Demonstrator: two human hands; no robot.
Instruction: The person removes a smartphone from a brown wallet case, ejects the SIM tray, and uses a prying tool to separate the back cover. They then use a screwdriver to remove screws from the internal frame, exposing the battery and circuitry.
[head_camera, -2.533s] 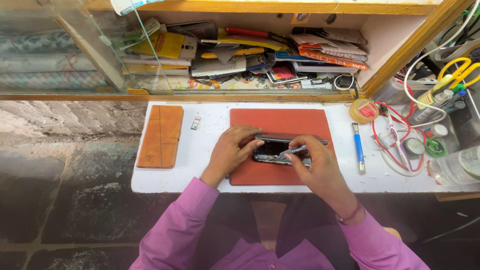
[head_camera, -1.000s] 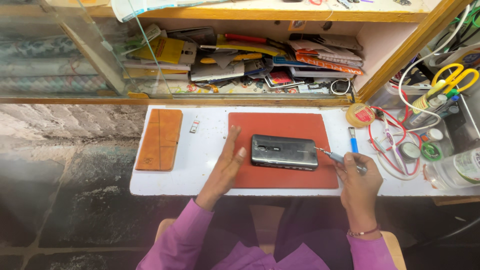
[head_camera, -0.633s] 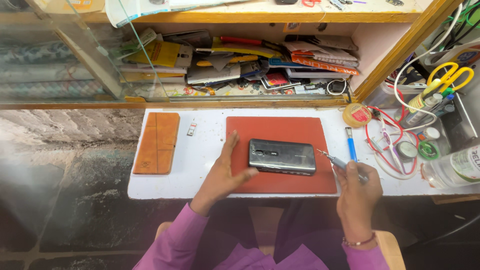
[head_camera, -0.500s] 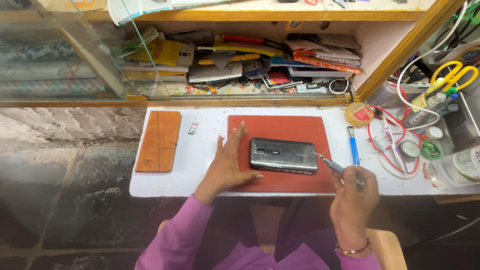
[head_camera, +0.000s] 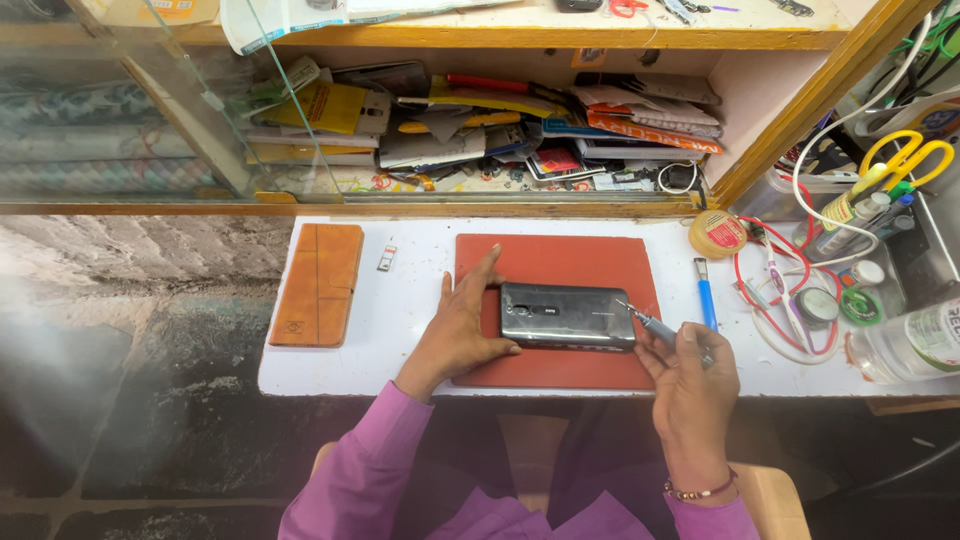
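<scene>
A dark grey phone (head_camera: 567, 315) lies back-up on a red mat (head_camera: 560, 262) on the white worktop (head_camera: 410, 300). My left hand (head_camera: 462, 330) rests flat on the mat with fingers spread, its thumb against the phone's left end. My right hand (head_camera: 688, 385) grips a thin screwdriver (head_camera: 650, 324) whose tip points at the phone's right end.
A brown leather wallet case (head_camera: 320, 283) lies at the left, a small card tray (head_camera: 386, 257) beside it. A blue tool (head_camera: 705, 297), round tin (head_camera: 717, 233), red and white cables (head_camera: 775, 290), yellow scissors (head_camera: 900, 160) and a plastic bottle (head_camera: 915, 345) crowd the right. The shelf behind is cluttered.
Earlier both hands were over the phone. My right hand has since drawn back to the right with the screwdriver, then brought its tip to the phone's right end. My left hand stays flat.
</scene>
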